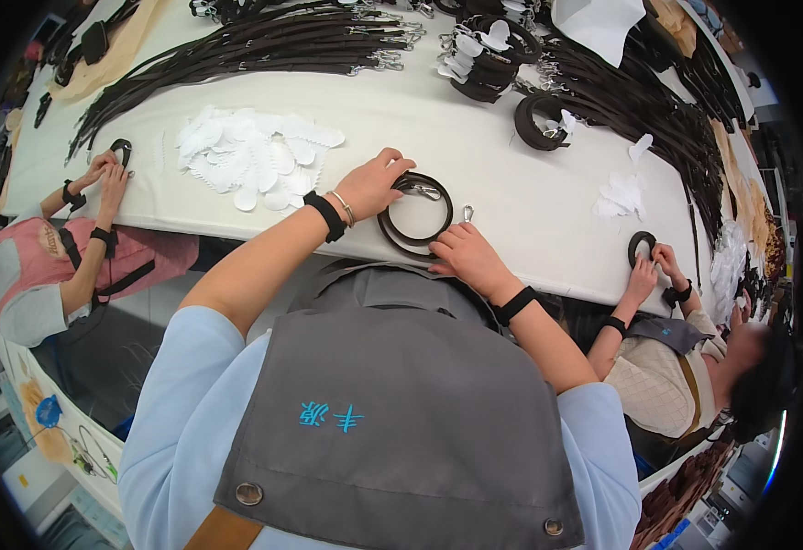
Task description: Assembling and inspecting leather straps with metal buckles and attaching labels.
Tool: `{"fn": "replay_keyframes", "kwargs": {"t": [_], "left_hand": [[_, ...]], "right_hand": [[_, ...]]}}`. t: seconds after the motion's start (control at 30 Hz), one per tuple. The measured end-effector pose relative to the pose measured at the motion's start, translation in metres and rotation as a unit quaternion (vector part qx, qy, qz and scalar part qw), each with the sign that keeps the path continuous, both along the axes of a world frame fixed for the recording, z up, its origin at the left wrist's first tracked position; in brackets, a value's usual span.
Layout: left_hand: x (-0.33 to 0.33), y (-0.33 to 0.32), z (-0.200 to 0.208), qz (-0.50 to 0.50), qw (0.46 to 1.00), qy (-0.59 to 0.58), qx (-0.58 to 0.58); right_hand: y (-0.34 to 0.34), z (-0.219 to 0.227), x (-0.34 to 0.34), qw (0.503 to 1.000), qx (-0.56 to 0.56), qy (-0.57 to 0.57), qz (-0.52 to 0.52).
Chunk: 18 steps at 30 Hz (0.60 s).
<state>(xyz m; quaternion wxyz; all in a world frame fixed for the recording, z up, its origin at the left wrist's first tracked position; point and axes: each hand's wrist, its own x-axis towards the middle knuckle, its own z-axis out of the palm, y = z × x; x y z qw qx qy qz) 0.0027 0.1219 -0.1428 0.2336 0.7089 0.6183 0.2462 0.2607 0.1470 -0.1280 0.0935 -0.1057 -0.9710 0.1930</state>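
Observation:
A dark brown strap (386, 226) lies coiled in loops at the table's near edge, in front of me. My left hand (372, 187) has its fingers closed around the coil's upper left side. At the lower right, my right hand (470, 256) grips the loops, its fingertips partly hidden. One silver snap hook (428, 192) lies inside the coil near the top. Another silver snap hook (467, 214) sticks up just beyond my right fingers. Left of the coil is a heap of white scallop-edged paper tags (255, 151).
Long dark straps with metal hooks (264, 41) lie across the far table. Coiled straps with white tags (484, 69) are stacked beyond, near a single coil (539, 122). Smaller white tags (620, 194) lie right. Co-workers at left (99, 188) and right (654, 266) handle dark coils.

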Motion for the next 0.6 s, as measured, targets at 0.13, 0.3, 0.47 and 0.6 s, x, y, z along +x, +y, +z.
{"fn": "replay_keyframes", "kwargs": {"t": [0.13, 0.3, 0.47, 0.6], "left_hand": [[-0.017, -0.003, 0.014, -0.150, 0.979, 0.124, 0.053], [-0.025, -0.011, 0.013, -0.318, 0.934, 0.153, 0.055], [-0.031, -0.007, 0.004, -0.336, 0.927, 0.149, 0.070], [-0.036, -0.004, 0.001, -0.337, 0.925, 0.159, 0.078]], "right_hand": [[-0.009, -0.011, 0.003, 0.999, 0.012, -0.044, -0.021], [-0.018, -0.007, -0.001, 0.997, 0.025, -0.044, -0.060], [-0.020, -0.015, 0.004, 0.995, 0.034, -0.053, -0.074], [-0.024, -0.013, 0.015, 0.993, 0.034, -0.073, -0.087]]}}
